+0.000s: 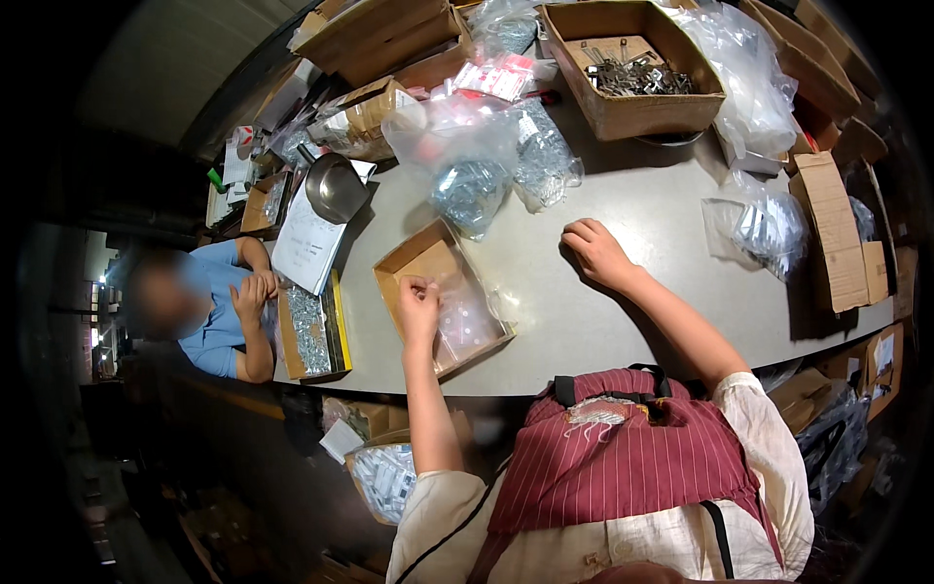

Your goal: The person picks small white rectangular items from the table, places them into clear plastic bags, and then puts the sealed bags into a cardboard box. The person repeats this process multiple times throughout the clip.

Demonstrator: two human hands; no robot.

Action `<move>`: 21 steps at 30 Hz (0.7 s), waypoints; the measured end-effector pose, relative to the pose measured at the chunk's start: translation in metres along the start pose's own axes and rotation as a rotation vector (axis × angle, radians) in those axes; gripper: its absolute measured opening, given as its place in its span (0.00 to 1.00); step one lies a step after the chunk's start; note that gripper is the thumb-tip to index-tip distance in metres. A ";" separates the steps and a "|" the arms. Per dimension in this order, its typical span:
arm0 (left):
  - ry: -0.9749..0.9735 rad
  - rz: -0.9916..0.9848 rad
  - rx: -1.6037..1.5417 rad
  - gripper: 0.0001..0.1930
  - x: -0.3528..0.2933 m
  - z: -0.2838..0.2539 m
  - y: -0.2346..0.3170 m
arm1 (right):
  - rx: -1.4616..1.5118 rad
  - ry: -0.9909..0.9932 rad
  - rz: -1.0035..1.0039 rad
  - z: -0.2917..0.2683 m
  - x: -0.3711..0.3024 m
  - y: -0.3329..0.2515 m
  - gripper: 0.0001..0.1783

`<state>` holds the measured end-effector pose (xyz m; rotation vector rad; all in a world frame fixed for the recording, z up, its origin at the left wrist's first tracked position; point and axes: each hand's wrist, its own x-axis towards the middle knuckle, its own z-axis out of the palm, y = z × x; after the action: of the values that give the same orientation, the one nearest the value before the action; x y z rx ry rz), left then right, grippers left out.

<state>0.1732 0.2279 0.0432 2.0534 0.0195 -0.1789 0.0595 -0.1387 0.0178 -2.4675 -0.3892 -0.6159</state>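
Your left hand [419, 304] is over the shallow cardboard box [416, 257] at the table's near edge, its fingers drawn together by the clear plastic bags [467, 326] inside; you can't tell from here whether they pinch the film. Your right hand [596, 255] lies relaxed on the bare tabletop [623, 341], fingers loosely bent, grasping nothing visible. Just beyond your box, a bulging bag of metal parts [471, 195] crowds its far side, with a second parts bag [543, 161] next to it. To your left, a metal scoop [337, 190] sits on papers [305, 248], and a yellow-edged box [340, 321] of small metal pieces separates you from a co-worker [216, 302]. A brown box [647, 119] of metal clips stands at the back.
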 end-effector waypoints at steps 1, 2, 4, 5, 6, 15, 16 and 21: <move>-0.002 -0.015 -0.151 0.07 -0.013 0.002 0.034 | -0.009 -0.001 0.013 -0.005 -0.010 0.002 0.15; 0.009 -0.035 -0.298 0.07 -0.025 0.000 0.054 | 0.001 -0.005 0.018 -0.010 -0.016 0.000 0.15; 0.076 0.115 -0.279 0.05 -0.036 -0.007 0.059 | 0.019 -0.022 0.013 -0.017 -0.023 -0.004 0.14; 0.095 0.208 -0.271 0.07 -0.042 -0.003 0.076 | 0.022 -0.028 0.031 -0.021 -0.029 -0.001 0.14; 0.113 0.302 -0.264 0.08 -0.048 0.000 0.093 | 0.023 -0.033 0.051 -0.025 -0.035 0.003 0.15; -0.455 0.362 0.169 0.17 -0.147 0.085 0.163 | 0.689 -0.139 0.128 -0.114 -0.019 -0.104 0.42; -0.515 0.369 0.242 0.16 -0.151 0.097 0.158 | 0.668 -0.220 0.173 -0.117 -0.025 -0.111 0.45; -0.654 0.088 -0.175 0.14 -0.149 0.121 0.132 | 0.800 -0.159 0.834 -0.100 -0.069 -0.097 0.12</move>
<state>0.0232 0.0687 0.1239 1.7357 -0.4415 -0.7560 -0.0714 -0.1290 0.1004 -1.6665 0.3022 0.0968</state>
